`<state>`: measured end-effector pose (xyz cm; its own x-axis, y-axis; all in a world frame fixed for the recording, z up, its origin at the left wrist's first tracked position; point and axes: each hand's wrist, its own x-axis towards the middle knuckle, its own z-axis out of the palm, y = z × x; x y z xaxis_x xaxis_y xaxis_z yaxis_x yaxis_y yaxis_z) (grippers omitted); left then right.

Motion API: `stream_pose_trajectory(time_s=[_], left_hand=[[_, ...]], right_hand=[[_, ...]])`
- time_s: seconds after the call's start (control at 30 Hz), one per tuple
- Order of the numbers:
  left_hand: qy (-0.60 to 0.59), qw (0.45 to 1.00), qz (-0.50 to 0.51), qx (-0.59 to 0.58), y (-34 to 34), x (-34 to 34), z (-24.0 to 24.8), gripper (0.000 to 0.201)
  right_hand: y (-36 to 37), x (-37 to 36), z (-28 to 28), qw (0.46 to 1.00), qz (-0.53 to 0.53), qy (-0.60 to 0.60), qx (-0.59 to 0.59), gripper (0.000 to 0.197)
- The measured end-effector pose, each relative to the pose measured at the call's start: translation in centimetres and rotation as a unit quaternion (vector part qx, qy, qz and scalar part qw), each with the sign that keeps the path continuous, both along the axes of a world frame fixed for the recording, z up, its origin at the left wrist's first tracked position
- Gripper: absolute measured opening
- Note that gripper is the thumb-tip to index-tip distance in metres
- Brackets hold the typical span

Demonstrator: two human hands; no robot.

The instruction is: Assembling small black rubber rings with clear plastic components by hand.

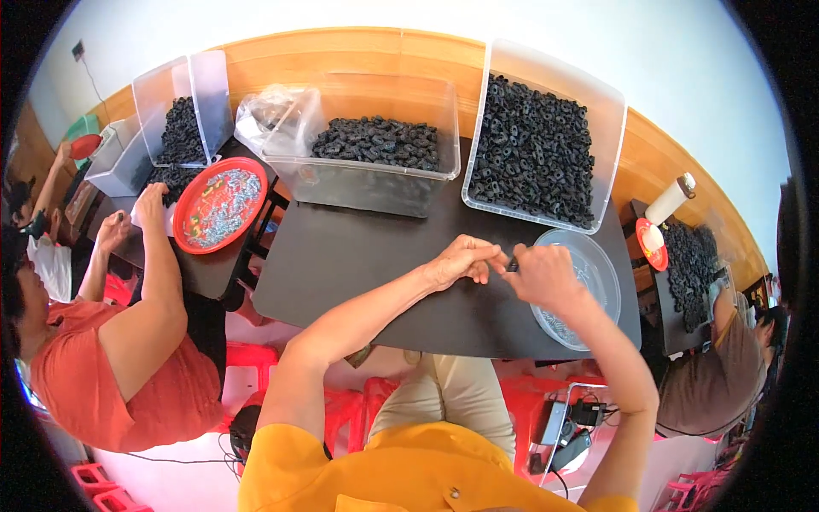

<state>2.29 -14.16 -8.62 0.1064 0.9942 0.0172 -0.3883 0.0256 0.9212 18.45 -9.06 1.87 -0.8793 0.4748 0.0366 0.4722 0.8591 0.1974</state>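
Over the dark table my two hands meet, fingertips almost together. My right hand (548, 275) is closed, its fingers pinching a small black plastic part (513, 264), only part of which shows. From the left side my left hand (465, 261) reaches toward that part with thumb and forefinger pinched. Anything between those fingertips is too small to make out. Under and beside my right hand stands a round clear plastic tub (599, 266) with small shiny metal pieces in it.
On the dark table (358, 256), a clear bin (367, 192) and a tilted clear bin (614, 111) hold many black parts. A red tray (181, 224) of metal pieces lies at the left. Co-workers sit on both sides, one in a red shirt (128, 384). Red stools (345, 418) stand below.
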Motion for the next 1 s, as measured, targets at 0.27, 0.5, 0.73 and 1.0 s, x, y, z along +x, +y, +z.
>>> stream_pose_trajectory(time_s=[0.27,0.5,0.73,1.0], left_hand=[[0.010,1.000,0.006,0.003,0.1,0.0,-0.5,0.035],[0.024,1.000,-0.002,0.017,0.0,0.1,-0.5,0.033],[0.064,0.998,0.024,0.016,0.2,0.1,-0.4,0.032],[0.068,0.997,0.015,0.010,0.1,0.3,0.1,0.030]], right_hand=[[1.5,-9.0,13.4,0.957,0.027,0.287,-0.040,0.074],[-1.3,-2.9,12.6,0.896,0.054,0.437,0.061,0.031],[4.4,6.6,4.6,0.963,-0.146,0.225,0.006,0.022],[8.0,15.0,-1.5,0.952,-0.283,0.084,-0.081,0.017]])
